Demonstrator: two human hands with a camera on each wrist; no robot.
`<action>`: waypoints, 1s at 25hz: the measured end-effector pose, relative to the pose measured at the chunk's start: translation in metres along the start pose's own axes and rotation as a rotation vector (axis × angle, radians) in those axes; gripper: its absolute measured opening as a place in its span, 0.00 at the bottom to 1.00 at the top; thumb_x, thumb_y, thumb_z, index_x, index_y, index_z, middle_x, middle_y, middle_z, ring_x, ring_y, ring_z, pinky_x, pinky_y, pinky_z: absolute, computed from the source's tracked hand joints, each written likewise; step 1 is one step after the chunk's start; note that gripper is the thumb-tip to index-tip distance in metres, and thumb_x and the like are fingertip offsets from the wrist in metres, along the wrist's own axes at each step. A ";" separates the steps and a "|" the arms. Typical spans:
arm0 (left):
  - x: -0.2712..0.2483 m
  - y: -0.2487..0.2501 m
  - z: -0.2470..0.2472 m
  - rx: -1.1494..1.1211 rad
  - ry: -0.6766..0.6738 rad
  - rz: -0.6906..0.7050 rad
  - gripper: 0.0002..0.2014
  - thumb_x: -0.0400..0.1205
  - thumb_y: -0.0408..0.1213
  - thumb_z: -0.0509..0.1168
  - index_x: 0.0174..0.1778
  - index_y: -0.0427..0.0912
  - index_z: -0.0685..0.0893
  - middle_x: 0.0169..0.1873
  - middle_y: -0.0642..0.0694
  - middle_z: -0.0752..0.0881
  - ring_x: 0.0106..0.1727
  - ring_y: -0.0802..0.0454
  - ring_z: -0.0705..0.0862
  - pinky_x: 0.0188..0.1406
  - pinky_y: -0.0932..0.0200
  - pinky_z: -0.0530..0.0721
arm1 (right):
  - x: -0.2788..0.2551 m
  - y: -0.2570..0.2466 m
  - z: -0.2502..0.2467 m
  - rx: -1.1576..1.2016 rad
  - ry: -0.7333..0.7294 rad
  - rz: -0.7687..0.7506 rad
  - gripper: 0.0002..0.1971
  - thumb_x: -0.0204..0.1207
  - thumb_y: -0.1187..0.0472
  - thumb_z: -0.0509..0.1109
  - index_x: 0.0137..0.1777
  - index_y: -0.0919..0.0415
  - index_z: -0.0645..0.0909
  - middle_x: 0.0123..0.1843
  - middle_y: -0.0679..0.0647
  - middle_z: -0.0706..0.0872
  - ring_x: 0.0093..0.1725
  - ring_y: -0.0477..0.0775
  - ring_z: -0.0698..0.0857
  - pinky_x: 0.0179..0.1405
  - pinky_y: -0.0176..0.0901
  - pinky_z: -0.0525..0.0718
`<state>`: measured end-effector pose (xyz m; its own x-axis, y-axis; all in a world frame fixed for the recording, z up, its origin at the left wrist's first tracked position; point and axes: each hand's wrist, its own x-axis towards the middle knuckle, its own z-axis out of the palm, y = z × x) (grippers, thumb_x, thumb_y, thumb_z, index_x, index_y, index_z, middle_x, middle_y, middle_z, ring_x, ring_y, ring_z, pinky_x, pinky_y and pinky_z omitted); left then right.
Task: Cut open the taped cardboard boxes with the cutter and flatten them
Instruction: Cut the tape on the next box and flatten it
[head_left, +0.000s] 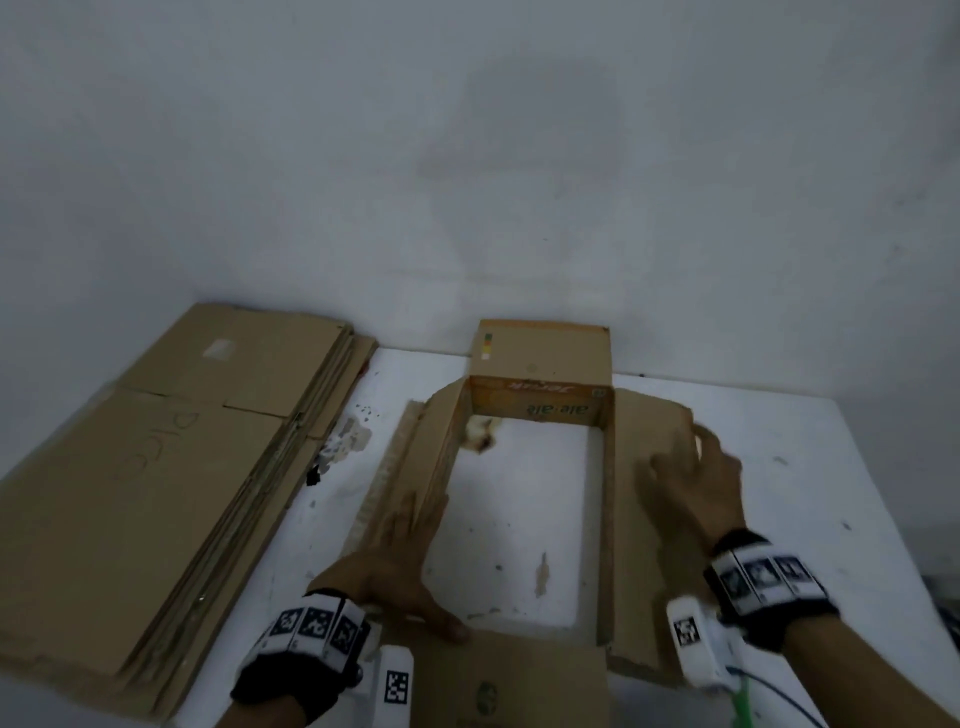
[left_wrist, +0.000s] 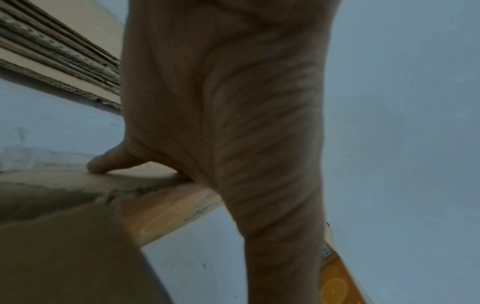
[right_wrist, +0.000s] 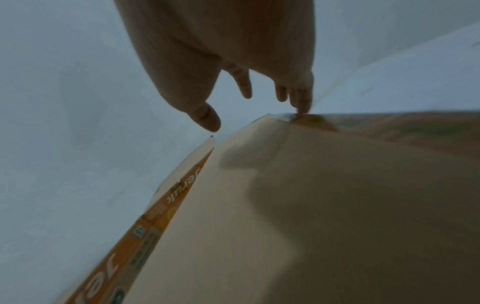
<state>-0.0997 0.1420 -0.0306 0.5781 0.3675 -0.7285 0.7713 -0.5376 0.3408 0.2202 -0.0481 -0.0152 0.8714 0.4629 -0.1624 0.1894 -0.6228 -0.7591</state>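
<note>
Cardboard box (head_left: 540, 415) stands open on the white table (head_left: 779, 441), already cut. Left hand (head_left: 400, 566) presses its left flap flat; right hand (head_left: 696, 488) rests loosely open on its right flap. Next, squash the box flat.

Opened brown cardboard box (head_left: 540, 364) stands bottomless, flaps splayed outward.

The box (head_left: 540, 358) I'm on is plain brown cardboard outside, but its inner wall is bright orange with white and red lettering, plus an orange-slice print. There's a little strip of colour squares on one flap. The flattened stack (head_left: 156, 467) is the same dull brown. The counter (head_left: 519, 519) is white with chipped, stained patches. My wristbands (head_left: 763, 571) are black with black-and-white square marker tags.
</note>
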 end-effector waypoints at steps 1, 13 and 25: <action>0.000 -0.002 -0.001 -0.011 0.061 0.008 0.81 0.48 0.80 0.76 0.79 0.63 0.20 0.82 0.54 0.22 0.85 0.44 0.28 0.85 0.34 0.47 | -0.016 0.013 -0.009 0.042 -0.039 0.094 0.43 0.72 0.40 0.73 0.84 0.50 0.60 0.79 0.67 0.69 0.74 0.72 0.73 0.72 0.67 0.77; 0.022 -0.003 -0.047 -0.188 0.386 -0.054 0.39 0.85 0.39 0.63 0.89 0.48 0.49 0.83 0.39 0.66 0.81 0.38 0.69 0.79 0.49 0.70 | -0.086 0.007 -0.048 0.803 -0.452 0.255 0.21 0.79 0.65 0.72 0.71 0.53 0.78 0.60 0.59 0.91 0.57 0.65 0.91 0.53 0.63 0.89; -0.045 0.026 -0.037 -0.293 0.048 0.100 0.30 0.86 0.44 0.65 0.81 0.68 0.63 0.80 0.54 0.71 0.77 0.48 0.72 0.77 0.46 0.73 | -0.102 -0.151 -0.051 0.792 -0.328 -0.038 0.17 0.80 0.54 0.72 0.66 0.49 0.74 0.46 0.62 0.90 0.37 0.60 0.88 0.35 0.66 0.90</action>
<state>-0.0955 0.1393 0.0326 0.6614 0.3628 -0.6564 0.7499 -0.3337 0.5712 0.1261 -0.0337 0.1482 0.6727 0.7097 -0.2091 -0.2622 -0.0356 -0.9644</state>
